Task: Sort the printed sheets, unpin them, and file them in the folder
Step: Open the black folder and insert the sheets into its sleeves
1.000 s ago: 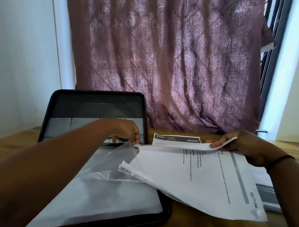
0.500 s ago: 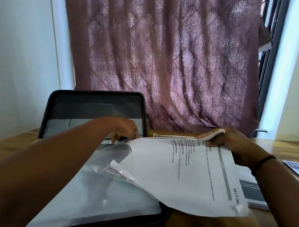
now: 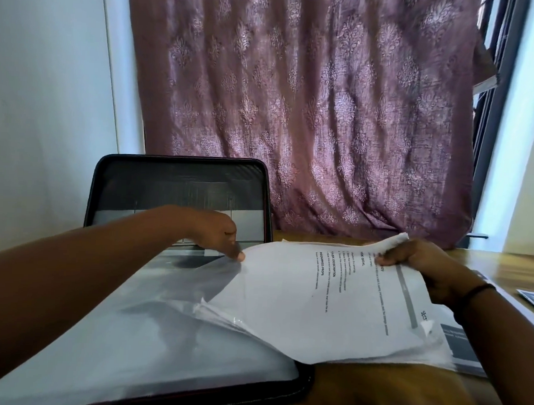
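Head view, both hands at work over open folder (image 3: 149, 344) on wooden surface (image 3: 383, 394).

Right hand (image 3: 422, 264): grip closed on far edge of printed sheets (image 3: 322, 299), thumb on top near heading text, fingers curled under; edge crumpled upward just above grip. Dark band at wrist. Sheets sag from grip toward viewer & leftward, printed side up, text running sideways. Several sheets stacked, edges fanned at near-left corner.

Left hand (image 3: 218, 234): fingers curled down, one fingertip pressing at left corner of sheets, where clear sleeve (image 3: 176, 293) mouth lifts. Pinch on sleeve vs. mere touch: cannot tell; hand hides contact from above.

Left part of sheets lies over clear sleeve, near-left corner apparently tucked beneath plastic film; rest of stack extends right of left grip, past folder's zipped black rim, over bare surface.

Folder lid (image 3: 180, 195) upright beyond left grip, mesh pocket inside, leaning against wall.

Under right forearm, right of right grip: more printed pages (image 3: 458, 342) flat on surface, grey header block showing; one further page (image 3: 533, 299) at far right edge.

Behind both grips: patterned mauve curtain (image 3: 309, 112); dark window frame at right.
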